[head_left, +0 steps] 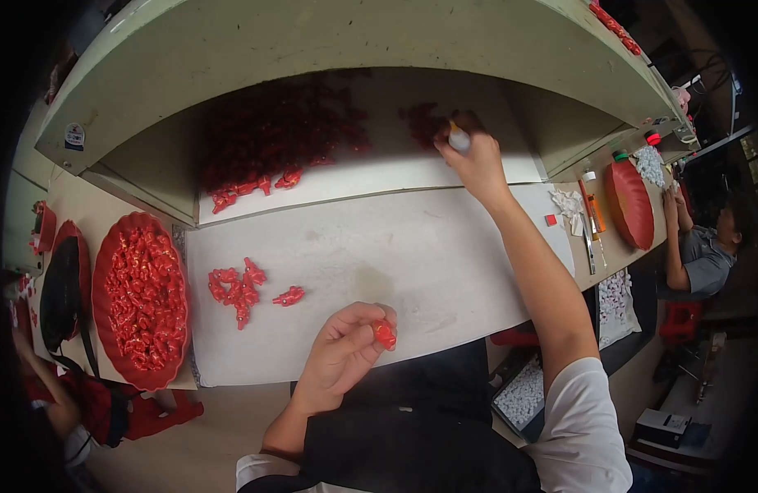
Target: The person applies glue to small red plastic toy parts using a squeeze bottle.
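Close to my body, my left hand pinches a small glossy red figurine between thumb and fingers. My right hand reaches far into the shaded hood and grips a small white bottle with a yellow-orange tip. Beside that hand lies a little group of red pieces, dark in the shadow. A larger spread of red figurines covers the left part of the hood's floor. On the white sheet, several more red figurines lie to the left, with one apart.
The pale green hood arches over the far side. A scalloped red basin full of red pieces stands left. At right are an orange bottle, white scraps and a red basin. A co-worker sits far right.
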Demonstrator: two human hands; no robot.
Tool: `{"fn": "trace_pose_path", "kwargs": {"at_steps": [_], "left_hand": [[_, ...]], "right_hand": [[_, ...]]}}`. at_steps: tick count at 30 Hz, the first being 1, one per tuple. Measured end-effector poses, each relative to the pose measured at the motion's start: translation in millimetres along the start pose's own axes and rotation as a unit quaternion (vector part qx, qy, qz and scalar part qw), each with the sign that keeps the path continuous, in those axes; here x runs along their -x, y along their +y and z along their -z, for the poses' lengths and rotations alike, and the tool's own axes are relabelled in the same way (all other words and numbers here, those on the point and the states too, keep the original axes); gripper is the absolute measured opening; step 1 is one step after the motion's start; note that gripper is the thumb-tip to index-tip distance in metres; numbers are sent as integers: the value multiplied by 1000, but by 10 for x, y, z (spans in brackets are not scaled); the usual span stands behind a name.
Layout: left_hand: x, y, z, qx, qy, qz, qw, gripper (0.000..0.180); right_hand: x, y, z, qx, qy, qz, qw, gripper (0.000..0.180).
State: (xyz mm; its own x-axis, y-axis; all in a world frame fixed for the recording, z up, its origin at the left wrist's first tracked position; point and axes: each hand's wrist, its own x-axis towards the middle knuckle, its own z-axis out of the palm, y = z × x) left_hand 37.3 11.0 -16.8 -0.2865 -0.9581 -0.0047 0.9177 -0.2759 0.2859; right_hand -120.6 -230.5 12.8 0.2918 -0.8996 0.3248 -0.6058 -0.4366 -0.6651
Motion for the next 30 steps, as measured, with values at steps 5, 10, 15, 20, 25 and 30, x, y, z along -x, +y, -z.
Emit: {"fn": "trace_pose_path", "kwargs": {"at_steps": [5,10,15,20,25,30], "left_hand": [[-17,51,16,-6,16,-13,1000,20],[-20,67,30,-4,22,-6,1000,19],[-22,29,9,5,3,-5,1000,19],[-57,-52,43,25,-5,0,1000,20],[-133,-204,11,37,-24,14,999,20],[-196,-305,-42,17,-31,31,999,20]], "right_hand": [[-553,94,-437,92,-3,37,995,21],[-632,68,-618,302,29,52,952,27],[-478,-33,-351,209,41,84,973,24],[389,-377,89,-63,-22,-16,998,16],[1298,-696,390,-290,-50,-164,941,11],[1749,-823,530,-398,-38,-204,893,14]]}}
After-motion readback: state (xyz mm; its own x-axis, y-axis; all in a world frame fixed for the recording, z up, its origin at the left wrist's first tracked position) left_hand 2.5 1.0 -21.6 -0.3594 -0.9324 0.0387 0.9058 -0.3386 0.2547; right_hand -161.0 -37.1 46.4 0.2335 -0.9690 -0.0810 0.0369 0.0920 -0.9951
